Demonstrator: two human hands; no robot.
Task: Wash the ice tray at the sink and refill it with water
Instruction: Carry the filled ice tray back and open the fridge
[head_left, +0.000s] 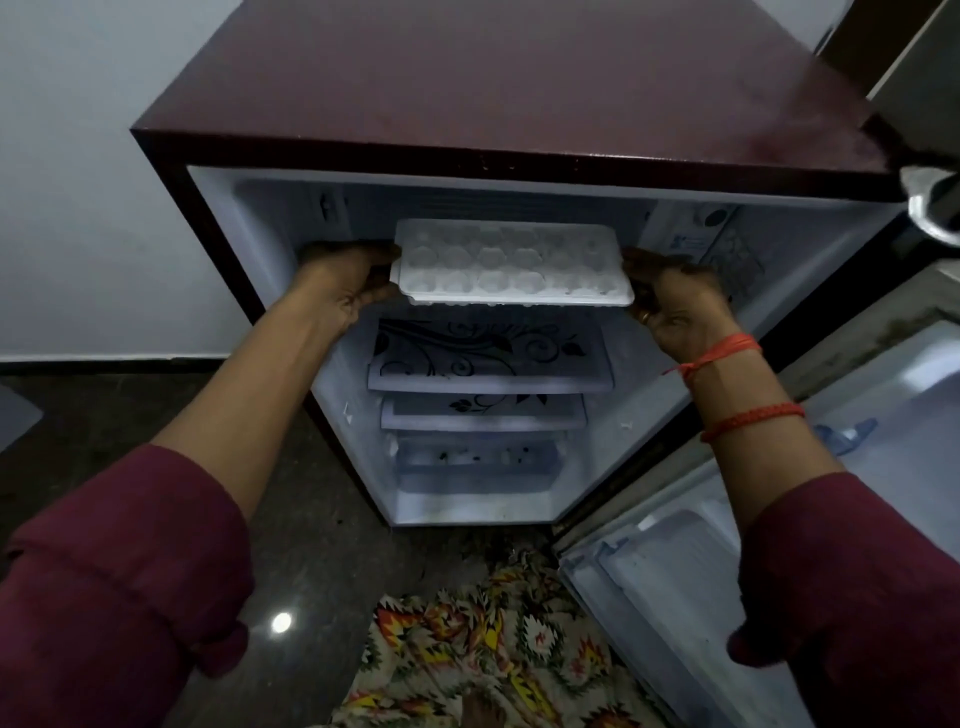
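A white plastic ice tray (511, 265) with several rounded cells is held level at the mouth of the fridge's upper compartment. My left hand (345, 283) grips its left short end and my right hand (675, 301) grips its right short end, fingers curled under the rim. Whether the cells hold ice or water is unclear. No sink is in view.
The maroon fridge (498, 88) stands open, its door (779, 519) swung out to the right. Below the tray are patterned glass shelves (488, 364) and a clear drawer (478, 462). A white wall is on the left; dark stone floor and patterned cloth (483, 649) lie below.
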